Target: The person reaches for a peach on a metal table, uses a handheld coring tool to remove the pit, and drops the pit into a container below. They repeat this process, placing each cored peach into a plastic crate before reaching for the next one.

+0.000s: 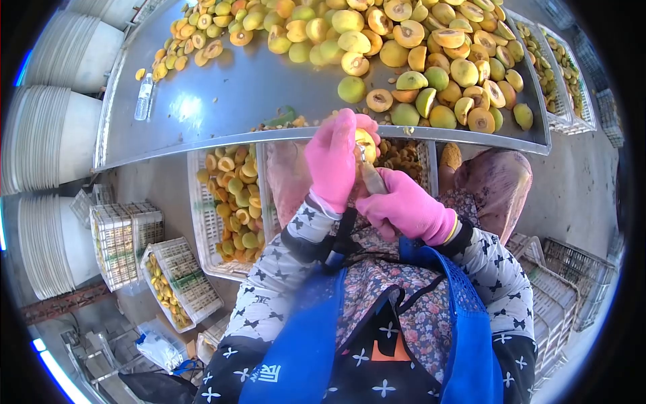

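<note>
Smooth metal table, fleshy fruit halves, left pink-gloved fingers round a cut fruit, right fingers clenching a metal-tipped tool

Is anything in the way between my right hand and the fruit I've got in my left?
Only the tool in your right hand, its metal end at the fruit. Your left hand holds the fruit from the side, and nothing else visible stands between.

held fruit: partly hidden by left hand
tool: tip too small to make out; grip partly hidden by right hand
fruit pile: ran past top edge
bottle: print unreadable
crate: far end hidden under table
blue apron: left side blurred
</note>
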Action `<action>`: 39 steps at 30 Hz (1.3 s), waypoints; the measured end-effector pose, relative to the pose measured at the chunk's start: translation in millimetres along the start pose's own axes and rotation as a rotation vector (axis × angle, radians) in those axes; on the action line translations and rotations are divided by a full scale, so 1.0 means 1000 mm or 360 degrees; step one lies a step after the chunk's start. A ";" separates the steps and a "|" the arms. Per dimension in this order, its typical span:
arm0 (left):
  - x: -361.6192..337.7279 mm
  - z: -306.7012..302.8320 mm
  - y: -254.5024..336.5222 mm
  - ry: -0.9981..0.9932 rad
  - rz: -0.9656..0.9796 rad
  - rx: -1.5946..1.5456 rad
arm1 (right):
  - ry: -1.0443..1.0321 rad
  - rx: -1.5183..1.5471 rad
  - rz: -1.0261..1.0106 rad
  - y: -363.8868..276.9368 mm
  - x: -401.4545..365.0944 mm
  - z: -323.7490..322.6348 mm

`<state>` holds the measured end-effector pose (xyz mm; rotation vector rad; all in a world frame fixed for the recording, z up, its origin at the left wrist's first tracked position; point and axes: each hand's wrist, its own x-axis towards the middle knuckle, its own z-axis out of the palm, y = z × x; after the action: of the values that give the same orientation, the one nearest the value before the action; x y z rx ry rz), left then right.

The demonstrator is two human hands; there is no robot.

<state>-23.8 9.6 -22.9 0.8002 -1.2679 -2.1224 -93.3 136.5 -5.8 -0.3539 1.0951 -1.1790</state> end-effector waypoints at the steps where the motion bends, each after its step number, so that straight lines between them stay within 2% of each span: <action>1: 0.001 -0.006 0.007 -0.0100 -0.0161 -0.0006 | -0.0066 -0.0016 0.0002 0.000 -0.001 -0.003; 2: 0.002 -0.010 0.011 -0.0202 -0.0326 -0.0013 | -0.0129 -0.0031 0.0005 0.001 -0.003 -0.007; 5: 0.005 -0.019 0.010 -0.0377 -0.0372 -0.0033 | -0.0296 0.0083 0.0002 0.004 -0.002 -0.014; 11: 0.016 -0.031 0.009 -0.0746 -0.0383 0.0290 | -0.0430 0.0201 0.0136 0.017 0.002 -0.027; 14: 0.020 -0.037 0.003 -0.0836 -0.0257 0.0530 | -0.0410 0.0234 0.0136 0.023 0.005 -0.026; 17: 0.004 -0.022 0.004 -0.0359 0.0687 0.1246 | -0.0396 0.0522 0.0113 0.028 0.008 -0.026; 20: 0.005 -0.023 -0.019 -0.0011 0.0075 0.0626 | -0.0106 -0.0004 0.0021 0.023 0.008 -0.012; 21: 0.003 -0.021 -0.020 0.0009 -0.0007 0.0571 | -0.0144 -0.0016 0.0015 0.023 0.006 -0.014; 24: 0.002 -0.030 -0.007 -0.0612 -0.0454 0.0139 | -0.0415 0.0173 0.0232 0.019 -0.005 -0.030; 25: 0.005 -0.032 -0.009 -0.0758 -0.0305 0.0276 | -0.0485 0.0197 0.0290 0.018 -0.007 -0.032; 28: 0.005 -0.040 0.018 -0.1049 -0.0767 0.0416 | -0.0705 -0.0062 0.0351 0.013 -0.012 -0.016; 29: 0.006 -0.047 0.006 -0.1072 -0.0631 0.0485 | -0.0720 -0.0105 0.0346 0.008 -0.013 -0.016; 32: -0.007 -0.082 0.035 -0.0449 -0.0119 0.1031 | -0.0140 -0.0402 0.0273 0.010 -0.013 -0.023; 33: -0.008 -0.107 0.050 -0.0525 0.0762 0.1631 | -0.0010 -0.0560 0.0263 0.017 -0.014 -0.035; 34: -0.011 -0.139 0.052 -0.0129 0.0356 0.1534 | -0.0012 -0.0659 0.0235 0.019 -0.014 -0.049; 36: -0.019 -0.188 0.072 0.0183 0.0444 0.1801 | 0.0114 -0.0962 0.0370 0.009 -0.016 -0.068; 37: -0.025 -0.203 0.082 0.0436 0.0209 0.1829 | 0.0236 -0.0958 0.0298 0.015 -0.015 -0.082; 38: -0.024 -0.249 0.068 0.0584 0.0419 0.2026 | 0.0319 -0.0976 0.0168 0.007 -0.013 -0.089; 39: -0.031 -0.249 0.073 0.0785 0.0397 0.2171 | 0.0396 -0.0992 0.0039 0.000 -0.013 -0.094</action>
<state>186.8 -143.5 -46.0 1.4193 -2.2562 -0.5384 -170.8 175.7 -43.9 -0.6816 1.6779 -0.8503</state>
